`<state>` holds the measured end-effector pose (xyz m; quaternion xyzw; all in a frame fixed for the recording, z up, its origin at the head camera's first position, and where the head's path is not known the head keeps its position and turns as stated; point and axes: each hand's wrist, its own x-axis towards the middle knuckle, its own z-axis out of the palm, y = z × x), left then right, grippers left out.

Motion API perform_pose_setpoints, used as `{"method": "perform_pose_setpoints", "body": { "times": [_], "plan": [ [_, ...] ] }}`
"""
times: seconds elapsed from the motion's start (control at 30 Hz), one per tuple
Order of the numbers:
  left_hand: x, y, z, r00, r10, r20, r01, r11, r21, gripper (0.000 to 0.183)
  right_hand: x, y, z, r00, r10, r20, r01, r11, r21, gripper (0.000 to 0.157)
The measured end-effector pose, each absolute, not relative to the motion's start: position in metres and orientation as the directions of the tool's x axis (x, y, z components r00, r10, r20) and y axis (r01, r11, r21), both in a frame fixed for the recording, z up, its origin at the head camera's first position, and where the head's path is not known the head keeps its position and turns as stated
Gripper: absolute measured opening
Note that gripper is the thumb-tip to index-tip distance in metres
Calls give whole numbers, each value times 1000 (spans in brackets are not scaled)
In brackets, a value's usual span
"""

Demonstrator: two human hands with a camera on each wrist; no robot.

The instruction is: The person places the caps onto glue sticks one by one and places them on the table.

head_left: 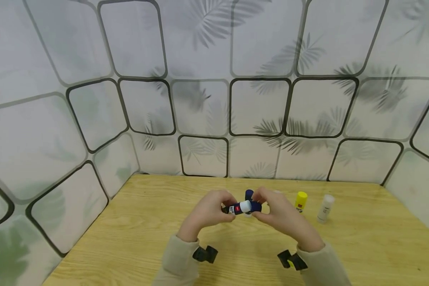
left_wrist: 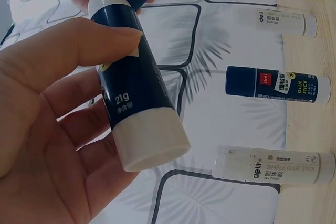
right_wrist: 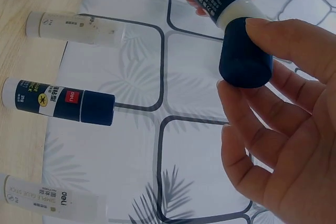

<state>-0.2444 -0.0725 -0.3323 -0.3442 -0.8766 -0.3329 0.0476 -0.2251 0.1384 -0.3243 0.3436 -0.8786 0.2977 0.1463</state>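
Observation:
My left hand (head_left: 211, 209) grips the dark navy barrel of a glue stick (left_wrist: 131, 72), thumb across its label and the white base toward the camera. The fingers and thumb of my right hand (head_left: 284, 212) pinch its navy cap (right_wrist: 245, 56). That cap sits at an angle to the barrel, close against the white collar (right_wrist: 239, 11), which shows between them. Both hands are held over the table, near each other. Just behind them stands another navy glue stick (head_left: 249, 194), upright and partly hidden by the hands and the held stick.
To the right on the wooden table (head_left: 136, 222) stand a yellow glue stick (head_left: 301, 200) and a white one (head_left: 325, 208). A second white glue stick (left_wrist: 273, 166) stands near the navy one. Patterned cloth walls (head_left: 200, 107) rise at the back and sides.

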Motion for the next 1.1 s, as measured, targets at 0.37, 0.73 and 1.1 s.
{"method": "perform_pose_setpoints", "body": {
  "times": [0.37, 0.73, 1.1],
  "plan": [
    [-241, -75, -331, -759, 578, 299, 634, 555, 538, 15, -221, 139, -322, -737, -499, 455, -674, 589, -445, 26],
    [-239, -74, -328, -757, 579, 304, 639, 557, 531, 15, -221, 137, -321, -688, -504, 522, -721, 552, -418, 23],
    [-235, -73, -326, -745, 579, 332, 661, 570, 488, 14, -220, 136, -322, -658, -501, 562, -745, 544, -387, 23]
  ]
}}
